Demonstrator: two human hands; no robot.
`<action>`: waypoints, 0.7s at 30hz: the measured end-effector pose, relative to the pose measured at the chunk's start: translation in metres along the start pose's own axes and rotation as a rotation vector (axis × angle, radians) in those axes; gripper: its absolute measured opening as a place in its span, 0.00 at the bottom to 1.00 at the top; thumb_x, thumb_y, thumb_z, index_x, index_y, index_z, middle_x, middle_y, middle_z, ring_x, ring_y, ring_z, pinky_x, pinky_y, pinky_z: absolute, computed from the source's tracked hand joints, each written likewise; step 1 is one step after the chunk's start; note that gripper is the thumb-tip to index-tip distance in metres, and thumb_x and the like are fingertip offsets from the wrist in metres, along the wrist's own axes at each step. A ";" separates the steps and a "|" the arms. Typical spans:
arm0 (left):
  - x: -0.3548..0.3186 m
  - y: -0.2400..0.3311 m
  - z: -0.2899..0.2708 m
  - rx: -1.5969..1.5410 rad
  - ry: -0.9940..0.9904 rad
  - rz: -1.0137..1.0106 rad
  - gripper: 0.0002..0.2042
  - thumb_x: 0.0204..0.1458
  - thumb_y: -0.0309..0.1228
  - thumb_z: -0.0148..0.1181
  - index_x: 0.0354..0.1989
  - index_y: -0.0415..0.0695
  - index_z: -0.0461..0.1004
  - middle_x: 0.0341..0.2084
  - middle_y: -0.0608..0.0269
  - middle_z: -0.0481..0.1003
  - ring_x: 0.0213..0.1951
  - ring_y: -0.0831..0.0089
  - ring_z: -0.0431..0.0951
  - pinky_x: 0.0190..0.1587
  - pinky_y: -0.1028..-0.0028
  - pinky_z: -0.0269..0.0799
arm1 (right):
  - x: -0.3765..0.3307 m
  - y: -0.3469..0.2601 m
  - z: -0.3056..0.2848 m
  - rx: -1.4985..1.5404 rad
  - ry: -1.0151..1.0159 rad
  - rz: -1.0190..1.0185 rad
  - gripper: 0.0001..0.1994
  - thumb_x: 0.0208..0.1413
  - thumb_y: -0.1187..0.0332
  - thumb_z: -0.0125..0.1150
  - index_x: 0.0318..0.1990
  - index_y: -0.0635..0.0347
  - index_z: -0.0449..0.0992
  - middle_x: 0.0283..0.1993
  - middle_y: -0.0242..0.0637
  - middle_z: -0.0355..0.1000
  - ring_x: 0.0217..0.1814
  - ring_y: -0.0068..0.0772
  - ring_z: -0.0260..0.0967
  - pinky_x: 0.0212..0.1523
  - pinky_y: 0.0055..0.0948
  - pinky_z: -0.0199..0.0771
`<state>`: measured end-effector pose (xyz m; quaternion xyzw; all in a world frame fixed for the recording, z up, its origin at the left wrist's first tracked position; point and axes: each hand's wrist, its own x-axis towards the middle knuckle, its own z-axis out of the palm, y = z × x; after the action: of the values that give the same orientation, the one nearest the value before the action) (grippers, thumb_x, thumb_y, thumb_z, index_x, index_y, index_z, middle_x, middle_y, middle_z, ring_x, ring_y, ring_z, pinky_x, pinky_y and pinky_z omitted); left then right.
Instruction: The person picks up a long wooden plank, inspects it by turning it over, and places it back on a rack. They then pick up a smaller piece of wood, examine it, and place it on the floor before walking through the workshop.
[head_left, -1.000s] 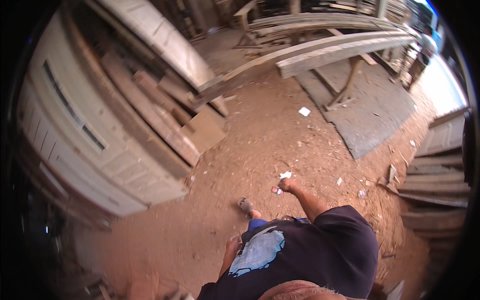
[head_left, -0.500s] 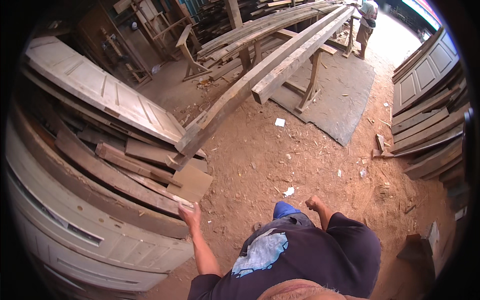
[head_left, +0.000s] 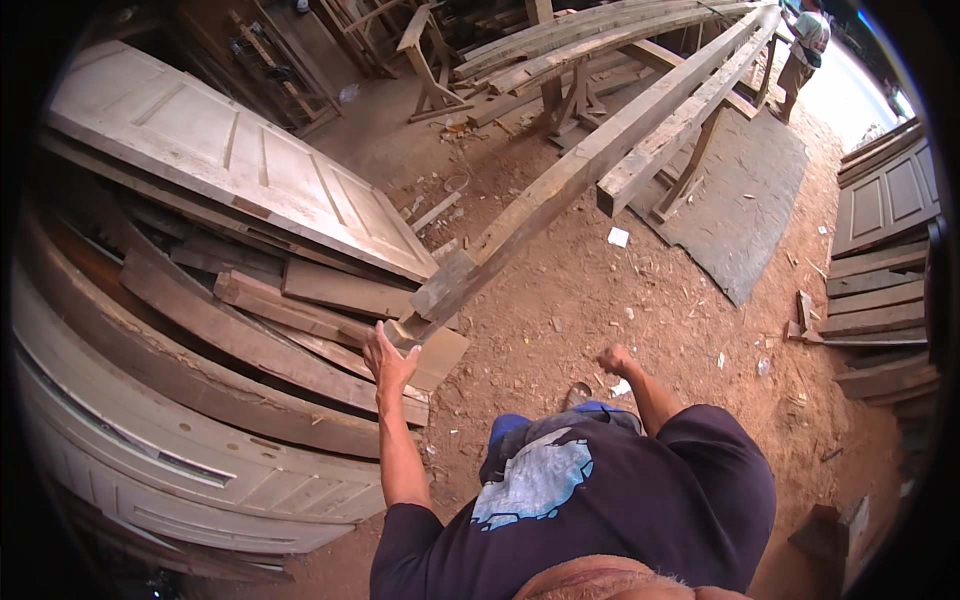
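My left hand (head_left: 391, 358) is open, its fingers and thumb spread at the notched near end of a long, squared wooden beam (head_left: 540, 215). The fingertips are at the cut end; whether they press on it I cannot tell. Away from the wood, over the dirt floor, my right hand (head_left: 617, 362) is curled into a loose fist, and nothing shows sticking out of it. A second beam (head_left: 655, 165) runs alongside the first, its squared end stopping farther off. Wooden trestles (head_left: 690, 175) stand under the beams.
Panelled doors (head_left: 230, 135) and stacked planks (head_left: 190, 315) fill the left side. More boards (head_left: 880, 300) and a door (head_left: 888, 195) lean at the right. A dark sheet (head_left: 750, 200) lies on the shaving-strewn floor (head_left: 540, 330). Another person (head_left: 803, 55) stands at the beams' far end.
My left hand has moved forward from the plank stack to the beam's near end, its fingers now spread. I have come closer to the beams. My right hand stays curled.
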<state>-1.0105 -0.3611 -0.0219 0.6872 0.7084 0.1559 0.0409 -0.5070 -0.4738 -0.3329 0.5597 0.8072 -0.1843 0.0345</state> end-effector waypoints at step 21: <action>0.162 -0.109 0.120 -0.971 -1.427 -0.053 0.34 0.59 0.60 0.48 0.58 0.39 0.71 0.52 0.62 0.76 0.51 0.71 0.73 0.58 0.72 0.63 | 0.196 -0.229 -0.180 2.371 0.272 0.606 0.48 0.56 0.32 0.53 0.76 0.43 0.41 0.74 0.54 0.50 0.74 0.54 0.49 0.72 0.50 0.47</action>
<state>-1.0906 -0.1822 -0.1408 0.5105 0.3842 -0.0285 0.7688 -0.7628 -0.3085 -0.1574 0.4243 -0.0249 -0.7279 -0.5381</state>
